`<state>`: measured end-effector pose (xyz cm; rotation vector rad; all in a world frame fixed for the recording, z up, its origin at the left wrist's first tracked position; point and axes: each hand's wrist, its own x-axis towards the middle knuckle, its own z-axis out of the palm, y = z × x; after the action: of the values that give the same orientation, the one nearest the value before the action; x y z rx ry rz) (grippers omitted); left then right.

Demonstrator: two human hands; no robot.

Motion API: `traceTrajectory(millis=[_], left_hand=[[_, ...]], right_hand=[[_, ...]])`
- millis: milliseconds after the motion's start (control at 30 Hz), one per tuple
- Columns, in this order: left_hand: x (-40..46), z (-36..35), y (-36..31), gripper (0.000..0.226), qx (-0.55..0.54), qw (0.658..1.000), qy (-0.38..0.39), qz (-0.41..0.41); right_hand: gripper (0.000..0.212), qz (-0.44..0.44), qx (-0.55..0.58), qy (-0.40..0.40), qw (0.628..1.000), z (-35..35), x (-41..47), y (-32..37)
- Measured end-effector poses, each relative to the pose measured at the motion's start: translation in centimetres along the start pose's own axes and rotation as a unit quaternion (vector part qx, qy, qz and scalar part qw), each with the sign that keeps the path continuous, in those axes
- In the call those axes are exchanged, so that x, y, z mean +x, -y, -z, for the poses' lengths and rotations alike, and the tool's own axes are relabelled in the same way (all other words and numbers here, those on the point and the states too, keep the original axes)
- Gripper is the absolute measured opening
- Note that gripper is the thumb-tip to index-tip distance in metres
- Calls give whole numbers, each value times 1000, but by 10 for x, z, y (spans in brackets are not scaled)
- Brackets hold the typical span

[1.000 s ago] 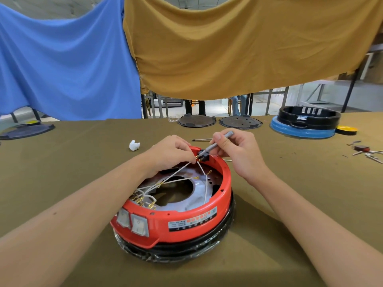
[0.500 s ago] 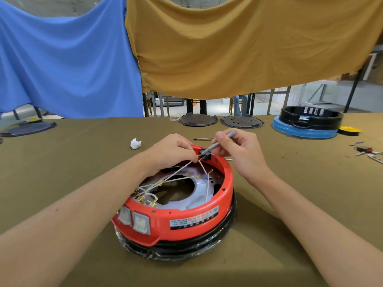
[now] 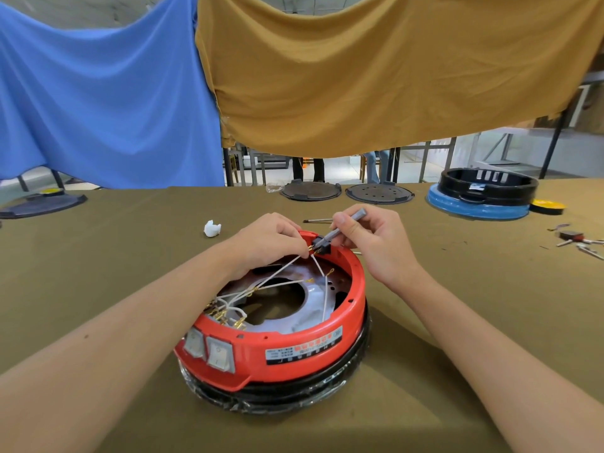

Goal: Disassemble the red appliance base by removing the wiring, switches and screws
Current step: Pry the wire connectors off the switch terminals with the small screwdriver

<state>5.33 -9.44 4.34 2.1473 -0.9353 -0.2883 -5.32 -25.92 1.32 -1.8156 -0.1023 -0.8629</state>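
From the head camera, the red appliance base [image 3: 277,351] sat on the olive table [image 3: 98,256] just below the middle of the view, its two white switches [image 3: 209,349] facing 7 o'clock. At the base's 12 o'clock rim the left hand [image 3: 264,240] pinched a white wire [image 3: 277,271] beside a small black connector [image 3: 319,246]. The right hand [image 3: 372,237] gripped a grey tool [image 3: 343,225] whose tip met that connector. More white wires ran down to brass terminals [image 3: 225,317] at 8 o'clock inside the base. A white scrap [image 3: 211,228] lay at 10 o'clock; a blue and black base [image 3: 480,197] stood at 2 o'clock.
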Motion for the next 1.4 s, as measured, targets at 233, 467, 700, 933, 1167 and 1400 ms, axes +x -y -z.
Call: traceTrajectory(millis=[233,467,700,933,1167,1400], left_hand=[[1,0,0,12,-14,1000,-10,-8],[0,1,1,11,-52,998,-17,-14],[-4,5,-6,20,-157,979,-84,-100],[-5,17,-9,19,-425,897,-50,-107],[-4,19,-8,15,-478,870,-100,-72],[-7,13,-8,7,-382,914,-110,-86]], right_hand=[[21,-15,37,2,999,-3,-1,2],[30,-52,80,-45,994,0,1,3],[38,-97,201,-110,969,5,5,7],[24,-134,311,-114,934,8,6,10],[9,-136,339,-47,930,3,5,12],[18,-121,316,-35,940,-4,3,14]])
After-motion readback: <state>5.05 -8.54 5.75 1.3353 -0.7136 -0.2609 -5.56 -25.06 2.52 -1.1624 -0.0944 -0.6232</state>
